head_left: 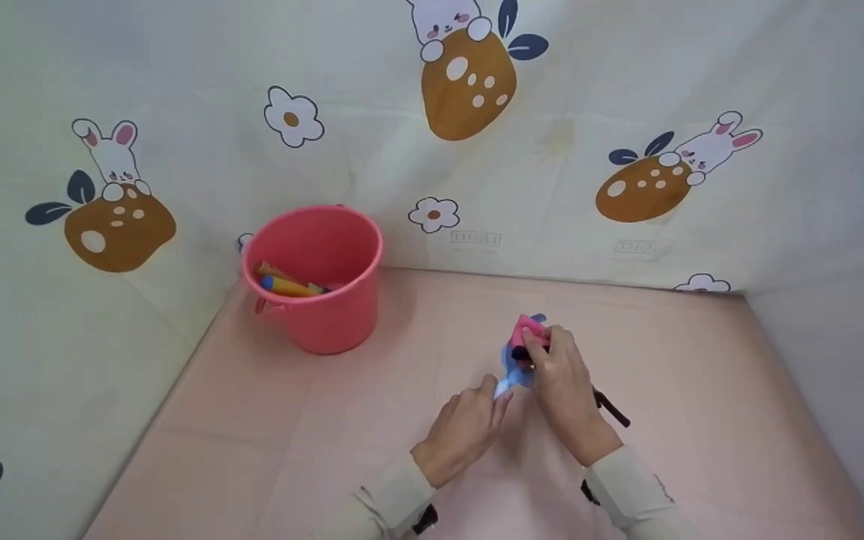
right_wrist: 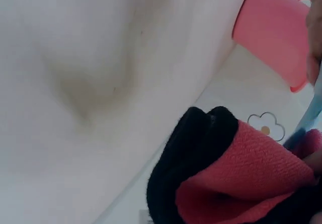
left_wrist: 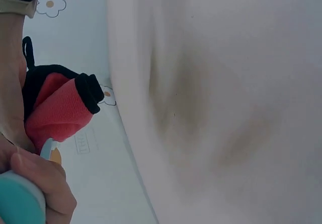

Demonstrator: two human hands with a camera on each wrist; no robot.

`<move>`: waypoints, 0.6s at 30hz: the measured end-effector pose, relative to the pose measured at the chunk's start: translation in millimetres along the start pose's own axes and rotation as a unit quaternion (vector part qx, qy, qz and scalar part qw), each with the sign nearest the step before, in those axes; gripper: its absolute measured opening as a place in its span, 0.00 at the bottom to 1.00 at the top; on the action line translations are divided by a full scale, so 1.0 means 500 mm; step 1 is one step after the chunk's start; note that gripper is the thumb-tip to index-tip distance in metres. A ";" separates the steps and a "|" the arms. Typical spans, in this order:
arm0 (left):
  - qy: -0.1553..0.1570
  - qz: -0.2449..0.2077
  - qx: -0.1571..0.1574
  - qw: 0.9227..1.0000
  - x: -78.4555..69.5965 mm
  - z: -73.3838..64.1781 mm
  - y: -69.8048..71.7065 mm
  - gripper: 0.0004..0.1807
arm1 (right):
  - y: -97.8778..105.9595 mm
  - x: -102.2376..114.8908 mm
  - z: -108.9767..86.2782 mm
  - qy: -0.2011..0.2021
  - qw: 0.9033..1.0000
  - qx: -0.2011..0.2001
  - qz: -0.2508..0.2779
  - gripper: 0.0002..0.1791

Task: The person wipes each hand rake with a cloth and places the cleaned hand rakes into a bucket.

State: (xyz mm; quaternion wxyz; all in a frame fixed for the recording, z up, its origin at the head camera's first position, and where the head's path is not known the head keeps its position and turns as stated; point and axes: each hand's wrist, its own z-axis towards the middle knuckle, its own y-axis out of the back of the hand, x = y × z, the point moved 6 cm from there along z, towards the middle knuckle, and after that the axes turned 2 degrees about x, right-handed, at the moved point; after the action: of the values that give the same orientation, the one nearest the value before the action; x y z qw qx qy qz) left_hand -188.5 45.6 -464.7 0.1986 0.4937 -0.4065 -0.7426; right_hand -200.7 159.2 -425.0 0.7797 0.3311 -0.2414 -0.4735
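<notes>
My left hand (head_left: 462, 427) grips the pale handle of a blue-and-white thing (head_left: 505, 384) whose exact kind I cannot make out. Its rounded teal end (left_wrist: 20, 201) pokes out of the fist in the left wrist view. A pink cloth with black edging (head_left: 525, 330) is bunched in my right hand (head_left: 563, 382), which holds it against the blue upper part. That part is mostly covered by cloth and fingers. Seen from the right wrist, the cloth (right_wrist: 251, 166) is folded over, with its black border toward the camera.
A pink bucket (head_left: 334, 322) stands at the back left, holding a yellow toy with a blue end (head_left: 286, 286) and other pieces. Cream fabric walls (head_left: 357, 150) printed with rabbits and flowers enclose the pale pink surface (head_left: 252, 450).
</notes>
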 end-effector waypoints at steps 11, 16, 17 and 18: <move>0.052 0.014 0.042 0.998 0.006 0.001 -0.014 0.14 | -0.065 -0.014 -0.004 0.019 0.990 0.107 -0.094 0.28; 0.080 0.026 0.085 0.993 0.008 -0.001 -0.025 0.15 | -0.097 -0.019 -0.019 0.054 0.966 0.190 -0.168 0.25; 0.088 0.030 0.097 0.991 0.008 0.000 -0.026 0.15 | -0.102 -0.019 -0.022 0.066 0.960 0.202 -0.184 0.24; 0.097 0.032 0.110 0.989 0.008 0.001 -0.027 0.15 | -0.107 -0.020 -0.025 0.079 0.954 0.211 -0.196 0.24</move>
State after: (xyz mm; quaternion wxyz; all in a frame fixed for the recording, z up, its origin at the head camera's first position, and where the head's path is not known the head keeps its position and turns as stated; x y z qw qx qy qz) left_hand -189.1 50.9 -477.6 0.2054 0.5687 -0.4799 -0.6356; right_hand -227.4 153.8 -473.6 0.6003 0.5654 -0.2033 -0.5279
